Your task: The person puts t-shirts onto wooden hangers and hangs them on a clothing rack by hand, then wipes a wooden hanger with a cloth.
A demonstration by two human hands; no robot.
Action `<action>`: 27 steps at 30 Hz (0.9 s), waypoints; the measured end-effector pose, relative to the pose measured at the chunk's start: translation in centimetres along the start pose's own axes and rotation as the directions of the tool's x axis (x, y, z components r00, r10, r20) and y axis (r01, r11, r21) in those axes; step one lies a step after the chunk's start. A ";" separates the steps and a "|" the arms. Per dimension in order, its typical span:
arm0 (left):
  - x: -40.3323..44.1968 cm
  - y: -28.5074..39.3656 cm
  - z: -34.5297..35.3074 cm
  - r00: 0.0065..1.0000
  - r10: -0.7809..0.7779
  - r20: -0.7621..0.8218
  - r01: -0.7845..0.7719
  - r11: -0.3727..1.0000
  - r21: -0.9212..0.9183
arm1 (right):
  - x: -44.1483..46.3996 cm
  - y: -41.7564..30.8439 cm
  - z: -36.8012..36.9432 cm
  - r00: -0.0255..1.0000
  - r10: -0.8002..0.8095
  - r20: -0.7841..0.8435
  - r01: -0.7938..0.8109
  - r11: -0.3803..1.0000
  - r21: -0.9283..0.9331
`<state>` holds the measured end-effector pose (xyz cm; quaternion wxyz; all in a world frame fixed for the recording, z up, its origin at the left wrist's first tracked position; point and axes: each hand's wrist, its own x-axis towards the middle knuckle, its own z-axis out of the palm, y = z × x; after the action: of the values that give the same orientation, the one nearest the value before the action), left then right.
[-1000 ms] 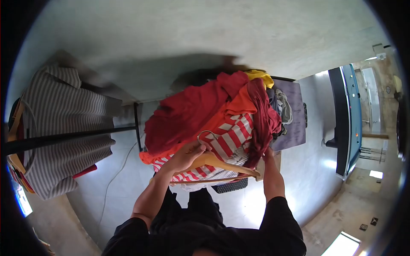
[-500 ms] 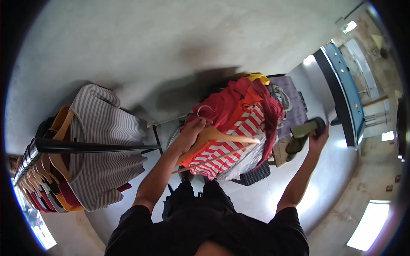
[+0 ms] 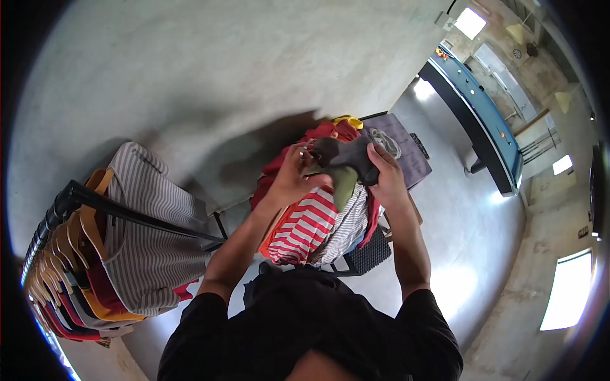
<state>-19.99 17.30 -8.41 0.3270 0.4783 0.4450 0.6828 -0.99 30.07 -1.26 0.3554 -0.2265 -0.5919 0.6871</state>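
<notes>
Above the clothes pile, a bunched dark grey and olive-green garment (image 3: 343, 184) stretches between my two hands. My right hand (image 3: 386, 174) grips its dark grey end. At the garment's dark brownish end, my left hand (image 3: 293, 181) has its fingers closed; a small shiny bit shows by the fingertips, too small to name. Whether a hanger is still in that hand is hidden. Directly below lie a red-and-white striped garment (image 3: 305, 222), a thin-striped grey and white garment (image 3: 346, 228) and dark red clothing (image 3: 270, 178).
On the left, a black clothes rack (image 3: 127, 209) carries several garments on wooden hangers, with a grey striped shirt (image 3: 143, 203) nearest. Behind the pile is a purple-grey padded surface (image 3: 406, 143) with a light grey cloth. A pool table (image 3: 480, 108) stands far right.
My right hand has brought the dark and green garment leftward over the pile to my left hand. The wooden hanger seen in my left hand earlier no longer shows. The view has turned slightly.
</notes>
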 end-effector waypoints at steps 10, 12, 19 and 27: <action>-0.1 4.0 1.4 0.993 -0.104 0.055 0.076 0.924 0.376 | -1.8 -3.2 2.5 0.950 0.005 0.314 0.008 0.999 -0.038; 0.2 5.4 1.4 0.990 -0.080 0.114 0.021 0.897 0.441 | -1.6 -1.3 0.8 0.976 -0.079 0.203 0.096 0.993 -0.074; 2.6 6.1 1.0 0.982 -0.176 0.064 0.138 0.911 0.389 | -2.9 0.6 -4.2 0.803 0.459 0.380 -0.583 0.738 0.341; 3.9 5.1 1.1 0.952 -0.304 0.023 0.245 0.808 0.536 | -7.3 2.4 -4.7 0.907 0.150 0.393 -0.373 0.718 0.587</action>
<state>-20.33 18.98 -2.13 0.3019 0.5160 0.6612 0.4532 6.64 27.46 -5.32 0.2093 -0.0578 -0.3267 0.9199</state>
